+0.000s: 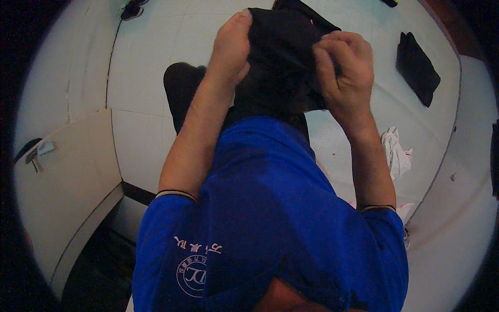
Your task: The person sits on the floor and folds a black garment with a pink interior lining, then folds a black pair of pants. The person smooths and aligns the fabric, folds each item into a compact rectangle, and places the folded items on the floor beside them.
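A black cloth garment (280,50) is spread between my hands above my lap, partly hiding my dark-trousered legs. My left hand (233,46) holds its left edge, with the thumb side at the upper corner. At the right edge, my right hand (347,58) has its thumb and fingertips pinched together on the cloth. A small orange mark (312,22) shows near the garment's upper right. Behind it, another dark fold of cloth (304,11) sticks out; whether it belongs to the same piece cannot be told.
A folded black garment (418,70) lies on the pale surface (393,105) to the right. Nearer me is a crumpled white bag or cloth (395,152). A dark shoe (132,10) sits at the far left. A pale panel (78,156) with tape on it stands on my left.
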Motion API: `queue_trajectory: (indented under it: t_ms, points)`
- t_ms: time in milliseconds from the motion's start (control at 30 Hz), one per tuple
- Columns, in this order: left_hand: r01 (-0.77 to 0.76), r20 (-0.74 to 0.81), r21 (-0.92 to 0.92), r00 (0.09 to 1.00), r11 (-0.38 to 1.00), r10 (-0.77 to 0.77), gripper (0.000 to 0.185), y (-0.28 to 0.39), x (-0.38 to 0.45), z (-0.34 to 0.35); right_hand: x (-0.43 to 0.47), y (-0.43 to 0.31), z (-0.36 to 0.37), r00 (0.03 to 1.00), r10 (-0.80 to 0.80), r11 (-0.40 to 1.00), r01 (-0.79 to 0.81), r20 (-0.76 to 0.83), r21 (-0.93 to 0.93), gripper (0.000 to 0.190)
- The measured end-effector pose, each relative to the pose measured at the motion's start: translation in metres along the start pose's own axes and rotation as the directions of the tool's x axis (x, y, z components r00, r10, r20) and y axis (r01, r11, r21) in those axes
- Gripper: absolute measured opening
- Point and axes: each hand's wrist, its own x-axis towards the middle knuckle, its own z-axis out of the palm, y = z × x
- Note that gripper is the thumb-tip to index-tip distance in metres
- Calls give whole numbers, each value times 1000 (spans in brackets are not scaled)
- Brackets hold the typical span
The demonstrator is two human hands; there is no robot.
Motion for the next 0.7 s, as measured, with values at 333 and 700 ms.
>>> queue_trajectory:
  t_ms: [333, 700]
  points:
    - [-225, 222, 370, 964, 901, 149, 32, 16, -19, -1, 22, 18, 29, 731, 638, 649, -679, 242, 342, 19]
    - [-309, 245, 725, 951, 616, 189, 20, 14, -33, -33, 33, -9, 30, 548, 580, -348, -502, 603, 791, 30]
